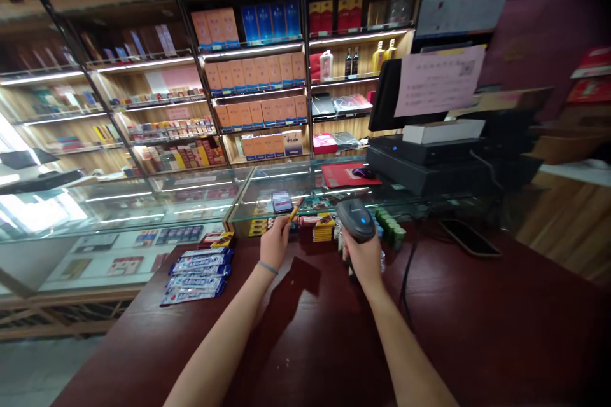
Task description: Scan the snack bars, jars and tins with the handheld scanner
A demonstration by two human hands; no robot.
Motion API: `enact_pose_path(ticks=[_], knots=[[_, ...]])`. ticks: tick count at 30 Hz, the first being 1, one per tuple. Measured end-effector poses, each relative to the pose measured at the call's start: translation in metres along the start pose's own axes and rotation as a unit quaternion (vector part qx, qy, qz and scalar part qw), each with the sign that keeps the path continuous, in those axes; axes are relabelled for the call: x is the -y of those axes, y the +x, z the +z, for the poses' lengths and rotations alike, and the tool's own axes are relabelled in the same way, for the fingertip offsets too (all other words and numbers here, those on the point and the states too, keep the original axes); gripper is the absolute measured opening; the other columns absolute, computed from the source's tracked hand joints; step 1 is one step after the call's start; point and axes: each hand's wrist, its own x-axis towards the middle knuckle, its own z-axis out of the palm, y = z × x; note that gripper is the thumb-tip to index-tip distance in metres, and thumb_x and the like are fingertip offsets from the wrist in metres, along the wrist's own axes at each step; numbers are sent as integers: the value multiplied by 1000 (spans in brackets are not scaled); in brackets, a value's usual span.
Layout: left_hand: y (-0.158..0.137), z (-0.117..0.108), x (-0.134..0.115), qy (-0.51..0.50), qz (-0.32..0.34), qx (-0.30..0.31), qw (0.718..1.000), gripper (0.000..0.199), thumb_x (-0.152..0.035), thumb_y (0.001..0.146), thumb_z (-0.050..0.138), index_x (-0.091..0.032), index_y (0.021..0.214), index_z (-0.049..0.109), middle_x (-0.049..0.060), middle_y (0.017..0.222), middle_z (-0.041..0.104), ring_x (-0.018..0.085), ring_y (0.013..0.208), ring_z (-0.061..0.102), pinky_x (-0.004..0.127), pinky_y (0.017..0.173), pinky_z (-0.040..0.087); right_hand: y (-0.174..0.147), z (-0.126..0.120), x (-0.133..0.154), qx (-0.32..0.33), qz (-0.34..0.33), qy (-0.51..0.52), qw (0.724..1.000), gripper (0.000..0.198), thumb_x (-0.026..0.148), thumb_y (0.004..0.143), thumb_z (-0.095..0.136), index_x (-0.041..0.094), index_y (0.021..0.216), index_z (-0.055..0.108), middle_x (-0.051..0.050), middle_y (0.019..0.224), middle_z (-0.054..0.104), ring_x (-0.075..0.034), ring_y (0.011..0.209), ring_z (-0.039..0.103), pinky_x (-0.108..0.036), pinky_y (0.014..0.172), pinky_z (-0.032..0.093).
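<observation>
My right hand (365, 261) is wrapped round the handle of a dark grey barcode scanner (356, 219), which shows a blue light on top. My left hand (275, 243), with a thin band at the wrist, grips a slim yellow-orange item (295, 209) seen nearly edge-on; its kind is unclear. Between the hands, against the glass case, stand small yellow and red packets (323, 229) in a stack. Several green-capped containers (390, 229) are lined up right of the scanner. Blue and white long packets (198, 272) lie in a pile to the left on the dark red table.
A black phone (470, 237) lies at the right, with a cable (407, 273) running nearby. Behind stands a glass display case (258, 187) bearing a red mat (351, 175) and a mouse (363, 173). A monitor (386, 95) rises at the back right. Lit shelves hold orange boxes (258, 73).
</observation>
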Motion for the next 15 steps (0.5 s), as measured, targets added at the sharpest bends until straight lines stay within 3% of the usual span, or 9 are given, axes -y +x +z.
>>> enact_pose_path(ticks=[3, 7, 11, 15], knots=[[12, 21, -8, 67, 63, 62, 994, 25, -28, 94, 48, -26, 115, 63, 10, 99, 72, 24, 92, 68, 32, 84, 48, 7, -4, -2, -28, 24, 37, 999, 53, 56, 73, 67, 19, 110, 54, 4, 58, 62, -16, 41, 53, -28, 45, 45], [16, 49, -9, 40, 170, 97, 980, 24, -19, 89, 55, -27, 109, 67, 11, 105, 71, 24, 102, 65, 33, 95, 47, 14, -13, -6, -52, 13, 43, 998, 54, 57, 74, 66, 18, 111, 55, 1, 62, 64, -16, 44, 55, -30, 48, 47], [15, 63, -13, 49, 156, 148, 975, 30, -14, 86, 56, -28, 110, 68, 11, 117, 68, 26, 116, 58, 38, 107, 39, 17, -20, -8, -35, 22, 42, 998, 51, 59, 78, 61, 20, 110, 58, -1, 61, 63, -18, 44, 56, -32, 49, 48], [18, 70, -14, 13, 139, 140, 980, 31, -14, 85, 57, -30, 109, 68, 10, 118, 68, 27, 121, 55, 42, 110, 35, 17, -22, -6, -31, 22, 37, 999, 52, 60, 79, 60, 20, 112, 58, -2, 64, 65, -20, 46, 57, -34, 51, 49]])
